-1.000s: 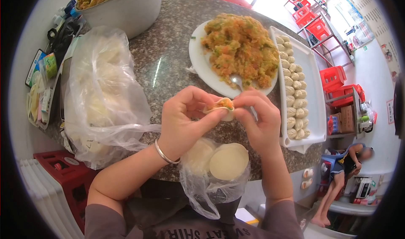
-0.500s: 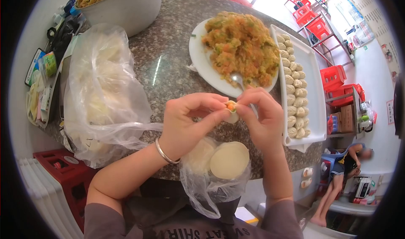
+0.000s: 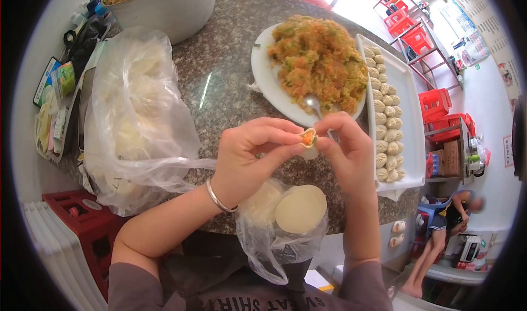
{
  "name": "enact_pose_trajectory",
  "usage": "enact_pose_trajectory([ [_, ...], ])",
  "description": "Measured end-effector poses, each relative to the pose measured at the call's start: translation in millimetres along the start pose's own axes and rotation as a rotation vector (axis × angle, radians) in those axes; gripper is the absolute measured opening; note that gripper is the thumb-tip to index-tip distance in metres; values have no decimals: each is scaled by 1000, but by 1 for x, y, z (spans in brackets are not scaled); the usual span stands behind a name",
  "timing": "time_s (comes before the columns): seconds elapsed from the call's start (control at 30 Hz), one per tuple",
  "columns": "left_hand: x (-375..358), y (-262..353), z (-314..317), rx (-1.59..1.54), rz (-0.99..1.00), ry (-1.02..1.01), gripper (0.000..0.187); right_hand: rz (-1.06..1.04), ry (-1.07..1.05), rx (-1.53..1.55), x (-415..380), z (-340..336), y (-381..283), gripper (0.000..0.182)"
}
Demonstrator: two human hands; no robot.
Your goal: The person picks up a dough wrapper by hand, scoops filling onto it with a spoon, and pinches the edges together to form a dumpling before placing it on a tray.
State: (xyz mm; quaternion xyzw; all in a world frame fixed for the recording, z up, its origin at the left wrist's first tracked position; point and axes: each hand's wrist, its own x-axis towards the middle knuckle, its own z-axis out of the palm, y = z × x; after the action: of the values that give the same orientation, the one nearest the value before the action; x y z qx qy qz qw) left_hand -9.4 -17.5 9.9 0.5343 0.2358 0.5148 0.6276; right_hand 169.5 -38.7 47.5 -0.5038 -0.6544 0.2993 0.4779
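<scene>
A half-closed dumpling with orange and green filling showing at its open top is held over the table's near side. My left hand pinches it from the left between thumb and fingertips. From the right, the thumb and forefinger of my right hand are closed at its edge. Just below lies a stack of round wrappers in an opened clear plastic bag. Beyond my hands, a white plate carries a heap of chopped filling, with a metal spoon stuck in it.
Rows of pleated dumplings line the left part of a white tray on the right. A large plastic bag of pale contents lies left, below a metal pot. A seated person and red stools are farther right.
The dumpling's open top has turned more towards me and shows more filling. My right fingertips have shifted slightly along its edge. The whole view has moved a little.
</scene>
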Motion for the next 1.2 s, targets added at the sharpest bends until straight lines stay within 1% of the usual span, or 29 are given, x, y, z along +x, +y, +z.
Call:
enact_pose_trajectory([
  [0.1, -1, 0, 1, 40, 0, -22, 15, -45, -10, -63, -2, -1, 0, 6],
  [0.17, -1, 1, 3, 81, -38, 39, 13, -50, 18, -70, -5, 4, 2, 6],
  [0.2, 0, 0, 3, 81, -38, 37, 13, -58, 41, -75, -6, 6, 2, 7],
  [0.23, 0, -4, 2, 40, -45, 75, 10, -58, 41, -74, -5, 5, 2, 7],
  [0.3, 2, -2, 3, 0, -51, 119, 9, -164, -17, -270, -4, 4, -1, 5],
  [0.37, 2, 8, 6, 145, -80, 123, 11, -170, -7, -281, -5, 5, 1, 5],
  [0.4, 3, 8, 5, 144, -80, 123, 11, -177, 5, -295, -6, 5, 2, 4],
  [0.47, 3, 7, 2, 387, 132, -13, 16, -163, 28, -247, -6, 6, 5, 5],
  [0.5, 3, 6, 1, 386, 132, -11, 16, -150, 50, -199, -6, 7, 5, 5],
  [0.53, 3, 5, 1, 321, 77, -13, 17, -151, 47, -199, -6, 7, 5, 5],
  [0.57, 3, 3, 0, 256, 23, -14, 18, -41, 45, -119, -7, 6, 4, 5],
  [0.6, 3, 2, -1, 255, 25, -11, 18, 68, 44, -40, -7, 5, 4, 6],
  [0.63, 3, 0, -3, 245, 11, -33, 18, 66, 41, -41, -6, 4, 4, 6],
  [0.7, 3, -3, -4, 235, -2, -53, 17, 45, -35, -45, -3, 2, 4, 5],
  [0.73, 3, -5, -3, 234, 43, -32, 15, 45, -36, -45, -3, 2, 4, 5],
  [0.77, 3, -6, -2, 233, 88, -12, 13, -2, -33, -92, -3, 3, 3, 5],
  [0.8, 3, -6, -1, 233, 89, -12, 13, -47, -30, -138, -4, 3, 2, 5],
  [0.83, 2, -6, 1, 215, 83, 14, 12, -47, -29, -139, -4, 6, 3, 5],
  [0.9, 1, -6, 2, 195, 78, 38, 10, -78, 44, -134, -6, 10, 4, 6],
  [0.97, 1, -6, 2, 133, 11, 116, 10, -96, 28, -150, -5, 11, 2, 6],
  [1.03, 2, 2, 5, 168, 8, 125, 11, -115, 9, -163, -4, 11, 1, 6],
  [1.1, 3, 7, 5, 202, 3, 129, 13, -81, -4, -148, -6, 10, 2, 6],
  [1.17, 3, 9, 1, 474, 142, -52, 16, -72, 11, -145, -7, 9, 4, 6],
  [1.2, 4, 7, 0, 473, 142, -53, 16, -64, 27, -141, -7, 9, 5, 6],
])
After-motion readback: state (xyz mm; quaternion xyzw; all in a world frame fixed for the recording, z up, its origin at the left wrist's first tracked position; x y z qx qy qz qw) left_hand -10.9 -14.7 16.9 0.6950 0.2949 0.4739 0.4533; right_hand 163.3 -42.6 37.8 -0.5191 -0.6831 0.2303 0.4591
